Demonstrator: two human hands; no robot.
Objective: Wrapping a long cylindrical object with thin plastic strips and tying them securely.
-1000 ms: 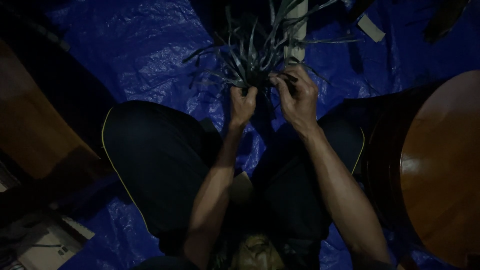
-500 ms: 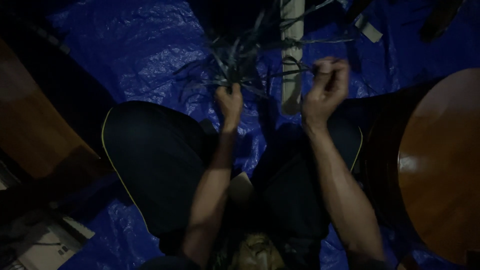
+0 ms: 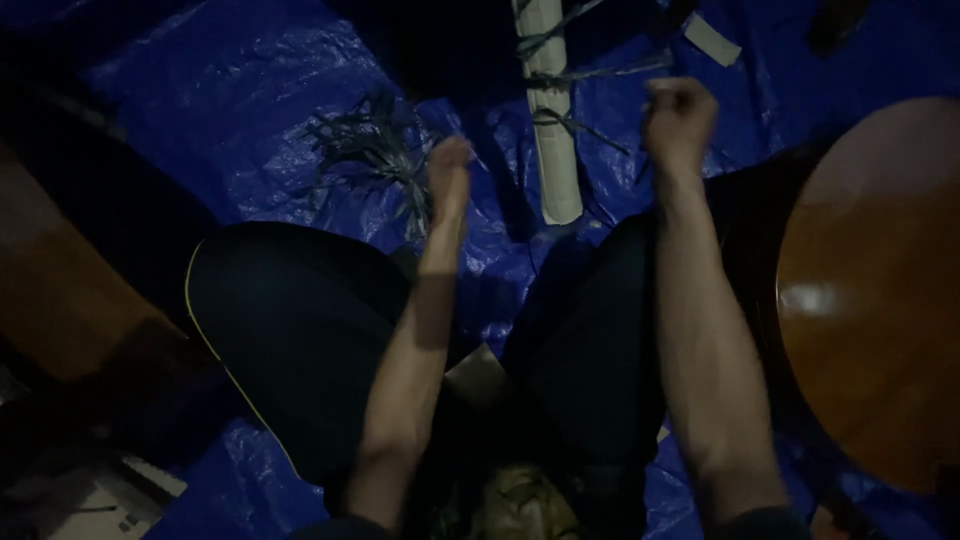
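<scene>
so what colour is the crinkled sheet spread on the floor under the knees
Blue: the plastic sheet shows best in the head view.

Both fists are clenched over a blue tarp [image 3: 250,110]: left hand [image 3: 449,175] apparently gripping grey strips [image 3: 365,150], right hand [image 3: 680,118] beside a pale tube [image 3: 555,150].

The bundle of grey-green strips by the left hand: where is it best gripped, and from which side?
Probably at the gathered neck of the bundle of strips, right where the left hand meets it. The strips fan out up and to the left over the blue tarp and narrow toward that hand, so coming from the person's side meets the tight end, not loose tips.
</scene>
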